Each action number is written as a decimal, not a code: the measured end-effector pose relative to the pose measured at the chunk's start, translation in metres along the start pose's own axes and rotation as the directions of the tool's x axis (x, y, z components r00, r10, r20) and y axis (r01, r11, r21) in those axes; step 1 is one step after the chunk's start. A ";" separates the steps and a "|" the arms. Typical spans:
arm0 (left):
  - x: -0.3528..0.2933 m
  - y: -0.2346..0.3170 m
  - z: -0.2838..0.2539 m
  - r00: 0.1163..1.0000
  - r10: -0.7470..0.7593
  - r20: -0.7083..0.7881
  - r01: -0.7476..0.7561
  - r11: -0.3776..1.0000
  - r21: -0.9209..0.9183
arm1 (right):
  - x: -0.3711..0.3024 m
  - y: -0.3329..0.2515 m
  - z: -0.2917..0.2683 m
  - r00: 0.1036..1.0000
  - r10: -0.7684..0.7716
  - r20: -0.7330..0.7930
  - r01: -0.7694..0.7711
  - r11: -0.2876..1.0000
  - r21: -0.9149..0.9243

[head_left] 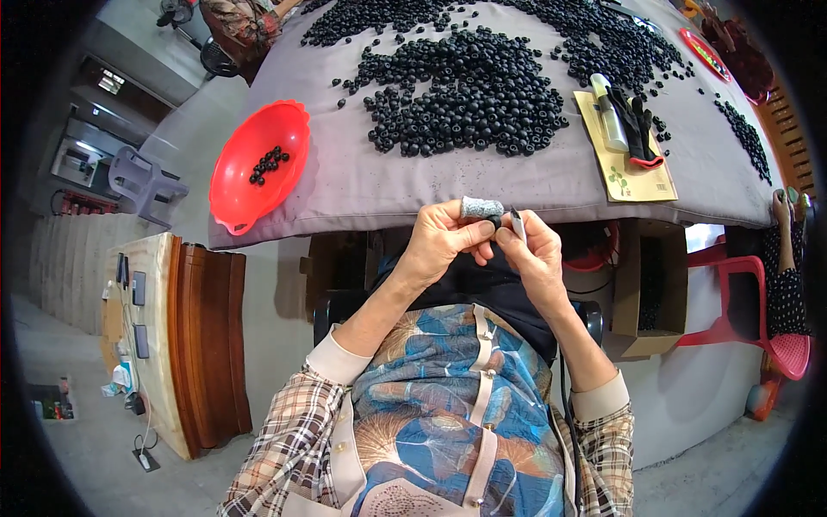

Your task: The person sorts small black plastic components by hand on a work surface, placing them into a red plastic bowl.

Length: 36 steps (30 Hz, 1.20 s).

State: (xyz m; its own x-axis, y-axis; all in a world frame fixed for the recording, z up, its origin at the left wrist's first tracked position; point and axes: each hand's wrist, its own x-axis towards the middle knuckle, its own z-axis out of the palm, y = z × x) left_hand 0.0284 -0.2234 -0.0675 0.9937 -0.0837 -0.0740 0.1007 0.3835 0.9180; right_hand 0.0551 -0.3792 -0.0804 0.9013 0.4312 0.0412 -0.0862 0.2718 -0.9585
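Head view: red bowl (258, 164) with few black beads (269, 164); left hand (444, 239) and right hand (532, 254) together pinching one bead (494, 221)

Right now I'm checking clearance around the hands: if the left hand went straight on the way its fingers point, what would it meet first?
The left hand points right, toward the right hand, and their fingertips already nearly touch around a small black bead. So it would most likely meet that bead and the right hand's fingers first, though depth is hard to judge.

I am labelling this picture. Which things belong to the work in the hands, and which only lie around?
In the work: left hand, right hand, black bead, small blade, bead heap, red dish.

Lying about: black gloves, yellow card, cardboard box.
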 end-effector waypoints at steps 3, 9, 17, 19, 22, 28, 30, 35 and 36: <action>-0.001 -0.003 0.000 1.000 0.014 -0.011 -0.014 1.000 -0.005 | 0.001 -0.001 -0.003 0.995 0.098 0.007 -0.098 0.991 0.091; -0.001 -0.010 0.006 0.999 0.019 0.027 -0.020 1.000 0.022 | 0.001 0.001 -0.003 0.997 0.072 -0.032 -0.069 0.994 0.089; -0.002 -0.012 0.006 0.999 0.041 0.018 -0.039 0.996 -0.084 | 0.003 0.002 -0.008 0.988 0.135 0.069 -0.148 0.963 0.227; -0.001 -0.012 0.005 0.998 0.051 0.030 -0.048 0.993 -0.111 | 0.003 0.002 -0.008 0.988 0.132 0.076 -0.147 0.954 0.260; -0.001 -0.009 0.003 0.999 0.033 0.028 -0.026 0.972 -0.232 | 0.001 -0.002 -0.005 0.995 0.083 0.045 -0.088 0.989 0.119; -0.002 0.000 0.001 0.997 0.070 0.027 -0.060 0.964 -0.259 | -0.006 -0.008 0.000 0.987 -0.162 0.000 0.162 0.984 -0.078; -0.003 0.003 0.003 0.997 0.068 0.030 -0.059 0.968 -0.244 | -0.007 -0.010 0.001 0.980 -0.195 0.037 0.198 0.963 -0.181; -0.002 0.001 0.003 0.997 0.068 0.032 -0.059 0.969 -0.238 | -0.006 -0.012 0.005 0.938 -0.341 0.061 0.337 0.854 -0.396; -0.002 0.001 0.002 0.997 0.067 0.030 -0.058 0.971 -0.233 | -0.005 -0.011 0.005 0.938 -0.341 0.060 0.336 0.855 -0.395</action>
State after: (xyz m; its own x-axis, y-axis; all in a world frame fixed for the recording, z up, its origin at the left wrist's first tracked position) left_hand 0.0266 -0.2250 -0.0654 0.9963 -0.0854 -0.0009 0.0514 0.5915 0.8047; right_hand 0.0490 -0.3803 -0.0682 0.8498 0.3631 0.3822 0.3968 0.0369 -0.9172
